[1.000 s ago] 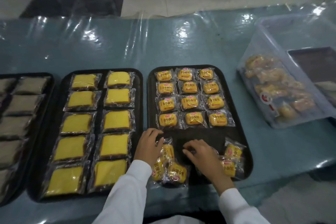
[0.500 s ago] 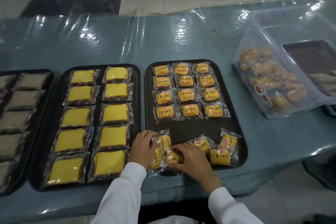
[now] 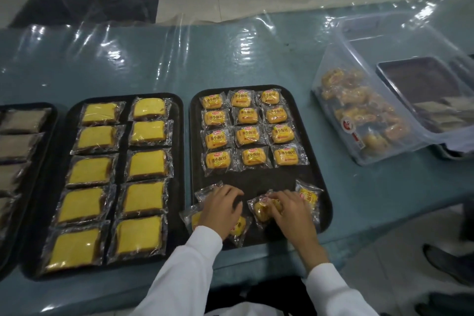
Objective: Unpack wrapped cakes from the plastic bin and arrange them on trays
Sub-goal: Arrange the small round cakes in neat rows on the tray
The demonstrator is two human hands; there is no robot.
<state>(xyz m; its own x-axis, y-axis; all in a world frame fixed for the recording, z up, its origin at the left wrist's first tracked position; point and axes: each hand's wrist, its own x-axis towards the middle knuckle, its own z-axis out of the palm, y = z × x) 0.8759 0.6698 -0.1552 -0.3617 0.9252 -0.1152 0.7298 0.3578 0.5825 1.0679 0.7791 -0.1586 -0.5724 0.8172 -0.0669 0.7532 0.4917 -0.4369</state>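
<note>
A black tray [image 3: 316,177] in front of me carries neat rows of small wrapped yellow cakes [image 3: 250,136]. At its near edge lie several loose wrapped cakes. My left hand [image 3: 221,209] rests with curled fingers on a loose cake pack [image 3: 237,229] at the tray's near left. My right hand [image 3: 291,209] grips another wrapped cake [image 3: 263,209] near the tray's middle front. One more loose cake [image 3: 309,196] lies just right of that hand. The clear plastic bin [image 3: 359,115] with more wrapped cakes stands to the right.
A second black tray [image 3: 120,179] of larger yellow cake slices sits to the left, with a third tray [image 3: 18,141] of brownish slices at the far left. A grey metal tray [image 3: 423,90] lies in the bin. A person's shoes [image 3: 446,261] stand at lower right.
My hands have moved apart: the right one has pulled a wrapped cake to the right, away from the left pile. The left hand stays on the packs at the tray's near left corner.
</note>
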